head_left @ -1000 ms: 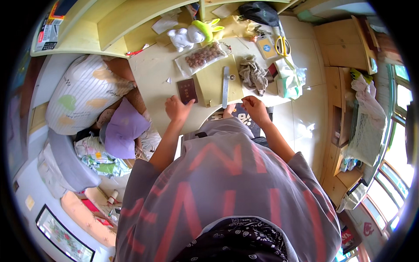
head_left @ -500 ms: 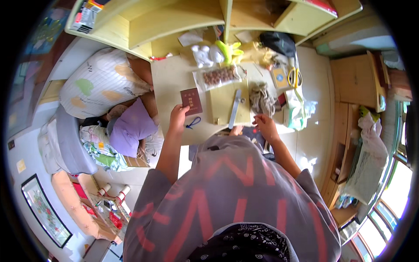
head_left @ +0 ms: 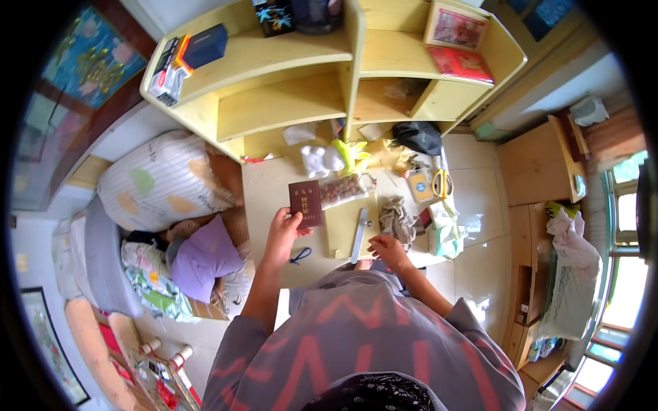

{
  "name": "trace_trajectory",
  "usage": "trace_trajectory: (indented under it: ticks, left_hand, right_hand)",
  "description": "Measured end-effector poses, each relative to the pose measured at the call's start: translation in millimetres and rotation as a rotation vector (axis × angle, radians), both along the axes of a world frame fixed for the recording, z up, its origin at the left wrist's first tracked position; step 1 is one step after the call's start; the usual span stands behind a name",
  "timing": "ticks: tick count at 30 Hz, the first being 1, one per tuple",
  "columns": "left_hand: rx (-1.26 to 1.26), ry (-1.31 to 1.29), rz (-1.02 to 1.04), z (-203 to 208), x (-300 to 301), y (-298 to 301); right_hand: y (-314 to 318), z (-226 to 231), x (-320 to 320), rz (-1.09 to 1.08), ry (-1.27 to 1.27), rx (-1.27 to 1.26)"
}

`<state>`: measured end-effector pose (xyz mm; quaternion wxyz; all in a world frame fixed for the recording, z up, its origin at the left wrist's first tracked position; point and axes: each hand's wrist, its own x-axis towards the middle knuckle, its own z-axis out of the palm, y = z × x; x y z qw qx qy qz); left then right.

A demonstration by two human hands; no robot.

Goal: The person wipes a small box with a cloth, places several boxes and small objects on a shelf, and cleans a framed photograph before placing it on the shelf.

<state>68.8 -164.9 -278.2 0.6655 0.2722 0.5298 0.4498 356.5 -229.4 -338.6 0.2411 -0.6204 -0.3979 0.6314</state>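
My left hand grips the lower edge of a small dark red booklet and holds it a little above the pale wooden desk. My right hand rests near the desk's front edge, fingers curled, beside a long grey flat tool that lies on a yellow-green board. Whether this hand holds anything is not visible. A small blue looped item lies on the desk just below my left hand.
A clear bag of brown nuts, a crumpled cloth, scissors, a white plush toy, and a black pouch crowd the desk. Shelves rise behind. A striped pillow and bedding lie left.
My left hand has lifted the red booklet off the desk and moved it forward. My right hand has drawn back toward the desk's front edge. My head has tipped up, showing more shelf.
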Motion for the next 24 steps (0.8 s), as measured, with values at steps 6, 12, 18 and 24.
trace_trajectory:
  ticks: [6,12,18,24]
  left_hand:
    - [0.045,0.002,-0.165,-5,45,17]
    - [0.03,-0.053,-0.021,8,24,50]
    - [0.231,0.011,0.079,17,-10,89]
    - [0.341,0.082,0.172,63,-29,94]
  right_hand:
    - [-1,-1,9,-0.036,-0.09,0.039]
    - [-12,2,22,-0.113,-0.132,-0.014]
    - [-26,-23,31,0.052,-0.38,0.198]
    - [-21,-6,17,0.122,-0.427,0.231]
